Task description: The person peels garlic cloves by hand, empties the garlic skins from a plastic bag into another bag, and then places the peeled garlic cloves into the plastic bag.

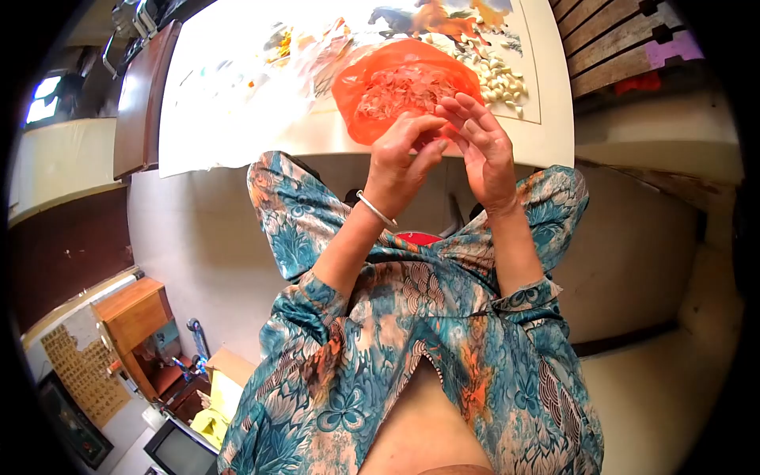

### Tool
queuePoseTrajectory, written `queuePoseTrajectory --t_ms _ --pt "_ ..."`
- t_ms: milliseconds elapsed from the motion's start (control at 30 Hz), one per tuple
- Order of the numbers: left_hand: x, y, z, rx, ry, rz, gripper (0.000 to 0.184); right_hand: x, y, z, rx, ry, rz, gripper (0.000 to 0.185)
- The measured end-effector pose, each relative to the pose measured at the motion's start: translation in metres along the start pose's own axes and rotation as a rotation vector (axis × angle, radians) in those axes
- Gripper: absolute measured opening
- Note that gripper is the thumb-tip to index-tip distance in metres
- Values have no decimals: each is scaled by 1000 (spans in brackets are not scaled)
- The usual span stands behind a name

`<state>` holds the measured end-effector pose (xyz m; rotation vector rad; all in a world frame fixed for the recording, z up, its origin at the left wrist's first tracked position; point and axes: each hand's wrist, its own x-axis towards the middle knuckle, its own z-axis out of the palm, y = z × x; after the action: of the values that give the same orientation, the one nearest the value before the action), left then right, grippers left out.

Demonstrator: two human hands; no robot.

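My left hand [402, 158], with a bracelet at its wrist, is raised at the table's front edge, its thumb and fingers curled toward each other. Close beside it on the right is my right hand [481, 152], palm turned inward and fingers partly spread. Anything small between the fingertips is too small to make out. Just beyond both hands lies an open red plastic bag [347, 89] holding thin, papery, pinkish skins [392, 93]. Many pale cloves [500, 82] are scattered on the table to the right of the bag.
The white table [550, 131] has a printed picture of horses [443, 20] at its far side. Clear plastic [277, 91] lies left of the bag. A slatted wooden piece [606, 43] stands at the right, and my patterned trouser knees are below the table edge.
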<state>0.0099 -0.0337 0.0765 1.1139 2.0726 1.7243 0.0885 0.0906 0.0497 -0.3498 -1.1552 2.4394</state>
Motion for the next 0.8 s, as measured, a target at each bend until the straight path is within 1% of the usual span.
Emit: queuePoseTrajectory --t_ms 133,233,300,333,433,533,633,800 --pt "4 6 -3 328 68 330 24 -4 12 15 36 -2 22 41" --pt "2 -2 -3 462 60 459 25 -7 12 26 113 58 21 43" --pt "-1 2 -2 473 34 454 24 -9 12 30 150 72 -13 46" --pt "-2 4 -2 479 23 452 23 -11 9 33 154 95 -14 51" --pt "-8 3 1 486 -5 462 24 -12 9 33 129 121 -66 53" --pt "-10 3 5 473 23 492 24 -13 5 36 168 180 -59 53" --pt "-10 -4 8 508 49 594 23 -13 4 37 195 188 -85 51" --pt "-1 3 1 547 -31 684 25 -14 0 47 253 223 -77 47"
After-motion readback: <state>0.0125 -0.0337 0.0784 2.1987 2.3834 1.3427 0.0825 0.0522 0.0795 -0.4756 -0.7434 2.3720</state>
